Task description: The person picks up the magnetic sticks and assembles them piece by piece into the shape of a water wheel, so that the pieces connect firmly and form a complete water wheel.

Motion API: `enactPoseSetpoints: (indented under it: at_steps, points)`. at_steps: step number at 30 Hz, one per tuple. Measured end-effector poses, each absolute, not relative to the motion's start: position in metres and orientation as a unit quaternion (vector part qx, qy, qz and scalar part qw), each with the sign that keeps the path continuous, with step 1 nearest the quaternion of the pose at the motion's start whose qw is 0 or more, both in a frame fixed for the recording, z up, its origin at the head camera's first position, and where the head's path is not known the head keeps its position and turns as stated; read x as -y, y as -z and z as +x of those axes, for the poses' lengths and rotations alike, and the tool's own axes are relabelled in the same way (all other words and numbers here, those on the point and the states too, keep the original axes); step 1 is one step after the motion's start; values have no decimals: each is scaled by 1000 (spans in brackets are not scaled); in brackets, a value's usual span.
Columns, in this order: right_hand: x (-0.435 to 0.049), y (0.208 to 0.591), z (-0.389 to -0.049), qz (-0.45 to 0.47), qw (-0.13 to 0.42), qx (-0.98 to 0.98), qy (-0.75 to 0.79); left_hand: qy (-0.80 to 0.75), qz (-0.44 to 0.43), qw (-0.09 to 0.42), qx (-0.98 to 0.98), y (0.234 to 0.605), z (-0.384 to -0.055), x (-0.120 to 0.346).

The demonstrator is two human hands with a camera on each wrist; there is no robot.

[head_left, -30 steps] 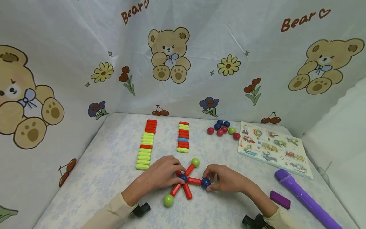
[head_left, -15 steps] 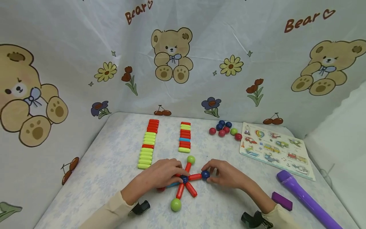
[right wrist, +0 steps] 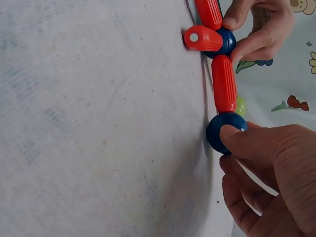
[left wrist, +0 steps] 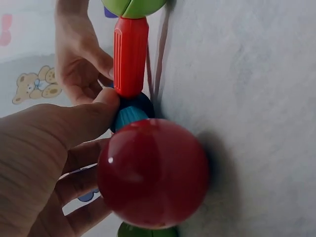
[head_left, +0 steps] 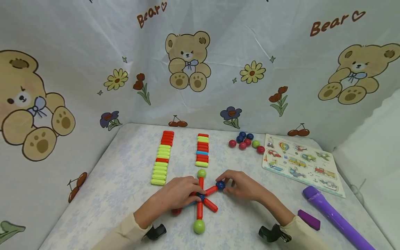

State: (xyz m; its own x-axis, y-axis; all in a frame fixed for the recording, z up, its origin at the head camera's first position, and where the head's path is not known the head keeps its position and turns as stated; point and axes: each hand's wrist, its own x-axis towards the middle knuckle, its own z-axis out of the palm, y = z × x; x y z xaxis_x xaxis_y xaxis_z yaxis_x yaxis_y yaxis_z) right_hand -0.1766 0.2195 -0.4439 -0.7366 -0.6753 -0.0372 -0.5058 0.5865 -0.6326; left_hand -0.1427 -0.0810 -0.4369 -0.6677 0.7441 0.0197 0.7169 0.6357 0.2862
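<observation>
A star-shaped build of magnetic rods and balls lies on the table. My left hand [head_left: 178, 191] pinches its central blue ball [right wrist: 228, 42] between thumb and fingers. With thumb and fingertips, my right hand [head_left: 242, 186] holds the outer blue ball [head_left: 220, 185], joined to the centre by a red rod [right wrist: 224, 84]. One green ball [head_left: 201, 173] tips the far rod and another green ball [head_left: 199, 226] the near one. A further red rod [head_left: 210, 205] ends bare. Under my left hand, a blue rod [left wrist: 130, 116] leads to a red ball [left wrist: 153, 173]; the hand hides part of this side.
Beyond the build lie a long row of red and yellow-green rods [head_left: 160, 164] and a shorter row [head_left: 202, 147]. Several loose balls [head_left: 242, 146] sit at the back. To the right are a picture board [head_left: 300, 163], a purple microphone [head_left: 331, 211] and a purple block [head_left: 308, 219].
The build has turned counterclockwise: the right blue ball moved away and left, the near green ball rightward, the far one leftward. The blue rod and red ball emerged from beneath my left hand.
</observation>
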Motion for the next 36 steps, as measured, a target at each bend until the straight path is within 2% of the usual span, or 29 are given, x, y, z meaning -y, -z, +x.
enactPoseSetpoints:
  at_steps: [6, 9, 12, 17, 20, 24, 31, 36]
  points:
    - [-218, 442, -184, -335, 149, -878, 307, -151, 385, 54, -909, 437, -139, 82]
    - [-226, 442, -190, -328, 137, -884, 304, -162, 378, 57, -910, 437, -139, 82]
    - [-241, 443, -200, -304, 88, -901, 297, -170, 375, 55, -910, 438, -138, 82]
    - [-278, 448, -225, -202, -41, -943, 260, -179, 368, 52, -911, 441, -137, 84]
    - [-301, 450, -240, -129, -74, -964, 218, -188, 363, 56, -911, 443, -137, 84]
    - [-321, 453, -254, -87, -64, -979, 174, -201, 359, 56, -910, 445, -138, 85]
    - [-325, 455, -254, -86, -66, -979, 174, -218, 358, 53, -907, 444, -138, 86]
    - [-321, 455, -251, -85, -28, -978, 188, -227, 349, 66, -907, 444, -139, 86]
